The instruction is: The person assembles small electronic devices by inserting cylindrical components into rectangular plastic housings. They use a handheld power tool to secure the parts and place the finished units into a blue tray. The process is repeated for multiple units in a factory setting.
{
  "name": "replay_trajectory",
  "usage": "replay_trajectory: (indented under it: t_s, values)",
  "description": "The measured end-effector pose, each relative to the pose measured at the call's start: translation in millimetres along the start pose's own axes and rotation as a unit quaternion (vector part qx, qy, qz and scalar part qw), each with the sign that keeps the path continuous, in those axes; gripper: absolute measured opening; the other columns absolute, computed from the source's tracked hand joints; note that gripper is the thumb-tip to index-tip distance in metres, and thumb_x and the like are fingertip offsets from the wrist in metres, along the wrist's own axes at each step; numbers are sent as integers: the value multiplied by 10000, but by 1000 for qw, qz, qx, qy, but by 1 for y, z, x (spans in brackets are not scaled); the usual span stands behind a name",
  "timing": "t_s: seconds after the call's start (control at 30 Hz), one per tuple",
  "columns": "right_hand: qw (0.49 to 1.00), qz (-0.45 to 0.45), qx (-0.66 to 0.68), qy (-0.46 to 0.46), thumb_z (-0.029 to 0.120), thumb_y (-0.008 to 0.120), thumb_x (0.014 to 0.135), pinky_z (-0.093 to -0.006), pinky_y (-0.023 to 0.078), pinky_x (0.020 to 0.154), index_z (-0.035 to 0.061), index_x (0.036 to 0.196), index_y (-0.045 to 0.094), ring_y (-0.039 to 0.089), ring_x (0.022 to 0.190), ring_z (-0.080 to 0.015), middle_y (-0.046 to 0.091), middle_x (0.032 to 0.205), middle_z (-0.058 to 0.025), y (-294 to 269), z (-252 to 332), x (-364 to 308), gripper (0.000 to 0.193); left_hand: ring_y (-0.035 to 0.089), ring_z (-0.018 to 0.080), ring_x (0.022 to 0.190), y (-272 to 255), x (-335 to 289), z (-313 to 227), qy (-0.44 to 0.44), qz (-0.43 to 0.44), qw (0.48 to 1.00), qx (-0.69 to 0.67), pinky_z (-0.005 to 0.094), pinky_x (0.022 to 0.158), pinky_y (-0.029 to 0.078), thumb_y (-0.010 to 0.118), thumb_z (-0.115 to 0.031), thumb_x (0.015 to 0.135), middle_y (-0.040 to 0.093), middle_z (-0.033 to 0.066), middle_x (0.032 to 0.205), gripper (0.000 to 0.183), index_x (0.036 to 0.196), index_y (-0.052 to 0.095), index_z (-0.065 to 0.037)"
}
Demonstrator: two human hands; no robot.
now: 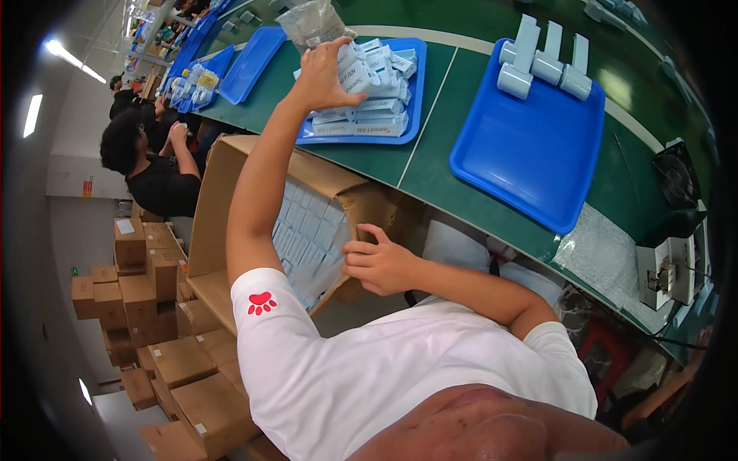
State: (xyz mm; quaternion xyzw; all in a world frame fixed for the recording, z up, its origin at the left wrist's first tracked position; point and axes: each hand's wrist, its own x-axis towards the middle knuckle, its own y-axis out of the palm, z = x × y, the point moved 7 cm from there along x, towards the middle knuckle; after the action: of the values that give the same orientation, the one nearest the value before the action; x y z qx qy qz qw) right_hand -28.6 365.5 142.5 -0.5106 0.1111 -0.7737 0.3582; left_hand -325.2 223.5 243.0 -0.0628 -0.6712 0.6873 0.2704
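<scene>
My left hand [323,81] reaches over a blue tray [419,84] with thumb and fingers spread wide. It is against a heap of small white-and-pale-blue boxes [377,111] in that tray; whether it bears any weight is not clear. Below, my right hand [384,265] has its fingers curled over the near right edge of an open cardboard carton [211,223], thumb raised. Inside the carton stand rows of similar small pale boxes [304,238], packed closely. My left forearm hides part of the carton and its contents.
Right along the green bench [438,165] lies another blue tray [530,161] with handheld fans [530,61] at its far end. A clear plastic bag [311,27] sits behind the boxes. Stacked cartons [184,361] stand at left. A co-worker [161,177] sits farther along the bench.
</scene>
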Motion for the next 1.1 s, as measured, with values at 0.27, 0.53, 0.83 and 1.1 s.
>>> replay_trajectory:
  t_s: [0.27, 0.53, 0.83, 1.1]
  values:
    - [999, -13, 24, -16, 86, 697, 736, -607, 302, 1143, 90, 1043, 639, 519, 1260, -179, 561, 1018, -24, -5, -3, -3, 312, 447, 405, 1407, 11, 41, 6, 14, 122, 988, -88, 483, 1179, 358, 866, -483, 638, 449, 239, 1524, 1135, 1567, 344, -91]
    - [999, -17, 28, -18, 69, 677, 758, -609, 302, 1126, 96, 1063, 644, 521, 1260, -183, 554, 1006, -30, -1, -2, -3, 307, 308, 422, 1515, 32, 29, 9, -9, 142, 986, -90, 520, 1244, 252, 908, -616, 564, 332, 251, 1623, 1304, 1617, 291, -158]
    - [999, 12, -41, -17, 142, 735, 757, -635, 311, 1107, 105, 1205, 621, 498, 1311, -197, 571, 1153, -41, 3, 4, 13, 463, 188, 456, 1557, 25, 22, 0, -31, 139, 989, -40, 656, 1229, 131, 929, -698, 442, 271, 202, 1670, 1426, 1626, 288, -229]
    - [997, 25, -73, -29, 171, 695, 750, -658, 327, 1066, 92, 1262, 603, 482, 1335, -202, 593, 1220, -65, 19, 0, 20, 527, 280, 447, 1514, 15, -8, -26, 33, 6, 999, -23, 647, 1199, 214, 936, -641, 497, 330, 164, 1638, 1338, 1606, 337, -189]
